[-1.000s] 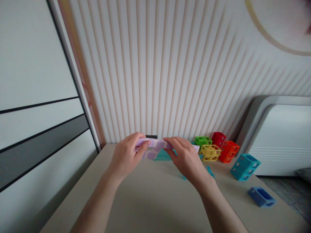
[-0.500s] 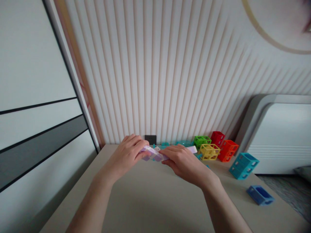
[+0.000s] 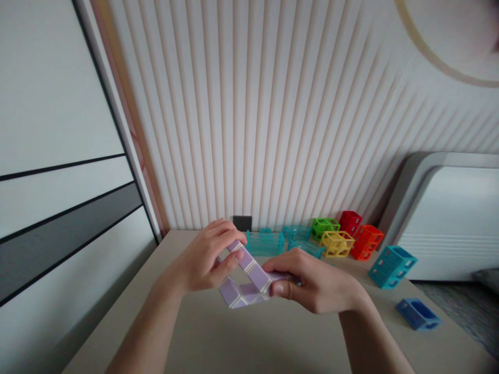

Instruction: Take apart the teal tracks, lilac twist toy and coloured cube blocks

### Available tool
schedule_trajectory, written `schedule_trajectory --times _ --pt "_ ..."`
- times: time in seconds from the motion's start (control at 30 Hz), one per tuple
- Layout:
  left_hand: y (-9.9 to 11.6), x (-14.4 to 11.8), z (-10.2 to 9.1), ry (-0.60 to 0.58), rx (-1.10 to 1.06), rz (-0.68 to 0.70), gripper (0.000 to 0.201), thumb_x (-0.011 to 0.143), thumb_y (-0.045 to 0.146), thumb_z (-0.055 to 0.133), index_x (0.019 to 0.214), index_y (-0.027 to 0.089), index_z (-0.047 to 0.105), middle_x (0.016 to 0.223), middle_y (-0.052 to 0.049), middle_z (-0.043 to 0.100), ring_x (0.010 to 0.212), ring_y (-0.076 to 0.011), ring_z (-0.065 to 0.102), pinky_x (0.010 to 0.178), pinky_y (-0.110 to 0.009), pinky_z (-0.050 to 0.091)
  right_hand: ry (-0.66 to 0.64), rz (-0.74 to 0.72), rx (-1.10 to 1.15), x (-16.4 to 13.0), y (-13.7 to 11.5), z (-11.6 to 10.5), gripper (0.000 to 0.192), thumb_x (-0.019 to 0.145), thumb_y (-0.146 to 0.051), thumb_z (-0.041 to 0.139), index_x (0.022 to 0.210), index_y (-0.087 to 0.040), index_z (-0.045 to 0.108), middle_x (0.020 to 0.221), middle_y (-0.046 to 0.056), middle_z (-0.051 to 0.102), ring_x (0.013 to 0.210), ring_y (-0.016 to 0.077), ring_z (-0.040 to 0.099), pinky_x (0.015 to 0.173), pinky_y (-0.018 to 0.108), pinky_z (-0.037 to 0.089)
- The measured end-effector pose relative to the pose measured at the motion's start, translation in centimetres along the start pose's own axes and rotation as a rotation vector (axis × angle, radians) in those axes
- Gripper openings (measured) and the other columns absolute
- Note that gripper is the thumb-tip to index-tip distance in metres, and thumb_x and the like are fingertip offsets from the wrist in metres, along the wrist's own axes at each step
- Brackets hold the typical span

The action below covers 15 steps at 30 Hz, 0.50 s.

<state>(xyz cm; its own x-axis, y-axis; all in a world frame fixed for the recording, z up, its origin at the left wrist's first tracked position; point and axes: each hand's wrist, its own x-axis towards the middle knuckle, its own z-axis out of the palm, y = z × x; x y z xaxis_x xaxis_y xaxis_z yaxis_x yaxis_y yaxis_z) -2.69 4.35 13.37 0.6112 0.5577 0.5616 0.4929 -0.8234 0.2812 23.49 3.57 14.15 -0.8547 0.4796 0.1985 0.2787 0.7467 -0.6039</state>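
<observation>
A lilac and white snake puzzle (image 3: 254, 272) is held above the table, bent into an angular loop with an opening in its middle. My left hand (image 3: 206, 257) pinches its upper left end, thumb across the near face. At the right, my right hand (image 3: 314, 283) grips the lower right part between thumb and fingers. The segments inside that grip are mostly hidden by my fingers.
Translucent teal pieces (image 3: 265, 243) stand at the table's (image 3: 218, 337) back edge by the wall. Rightward are green (image 3: 325, 227), yellow (image 3: 337, 244), red (image 3: 350, 222), orange (image 3: 366, 242), teal (image 3: 392, 266) and blue (image 3: 418, 314) openwork blocks. A black socket (image 3: 242, 223) is behind.
The snake puzzle has gone from a long, nearly level form to a bent loop. My right hand has moved lower and turned, its thumb now showing. My left hand keeps its hold.
</observation>
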Motion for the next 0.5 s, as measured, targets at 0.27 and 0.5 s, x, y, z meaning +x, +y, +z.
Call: schedule_trajectory --times 0.27,0.5 --pt "-0.4 -0.2 -0.2 -0.056 -0.099 -0.051 0.046 0.093 0.062 0.048 0.106 0.019 0.059 0.095 -0.005 0.057 0.089 -0.0206 0.056 0.082 -0.032 0.045 0.013 -0.025 0.112 0.3 -0.5 0.1 0.042 0.105 -0.045 0.038 0.108 -0.012 0.064 0.082 0.005 0.066 0.068 0.0126 0.057 0.061 0.022 0.041" --pt "0.8 0.1 1.2 -0.198 -0.087 -0.133 0.046 0.085 0.056 0.067 0.116 0.022 0.060 0.105 -0.006 0.063 0.096 -0.0215 0.062 0.082 -0.031 0.048 0.111 0.090 -0.017 1.7 0.3 1.2 0.046 0.107 -0.040 0.033 0.084 -0.016 0.064 0.064 -0.001 0.058 0.056 0.0101 0.051 0.059 0.022 0.039"
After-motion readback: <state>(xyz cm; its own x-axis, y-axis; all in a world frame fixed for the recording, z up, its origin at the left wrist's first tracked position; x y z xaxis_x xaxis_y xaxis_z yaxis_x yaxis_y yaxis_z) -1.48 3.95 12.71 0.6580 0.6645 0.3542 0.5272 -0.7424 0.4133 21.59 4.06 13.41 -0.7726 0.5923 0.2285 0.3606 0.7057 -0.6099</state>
